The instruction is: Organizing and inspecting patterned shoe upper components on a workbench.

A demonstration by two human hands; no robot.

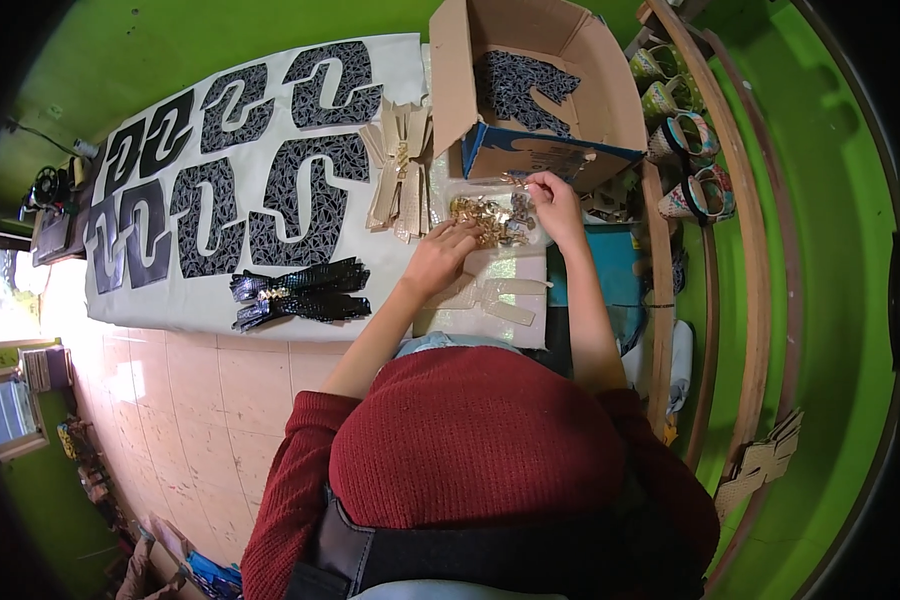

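Note:
A shallow clear tray (526, 240) of small gold metal fittings (485, 218) sits at the right end of the table. My left hand (440, 258) lies at its near left edge, fingers loosely extended onto the fittings. At the tray's far right, my right hand (556, 208) pinches a small gold metal piece (515, 181); its exact shape is too small to tell. Just in front of the tray lie flat beige straps (508, 298). A bundle of beige straps (400, 170) with gold fittings across its middle is left of the tray.
Black patterned S-shaped cut pieces (305, 195) cover much of the white tabletop (195, 308). Shiny black straps (300, 292) lie near its front edge. Behind the tray stands an open cardboard box (455, 75) holding patterned material (525, 90). A wooden rack (745, 250) with sandals rises at right.

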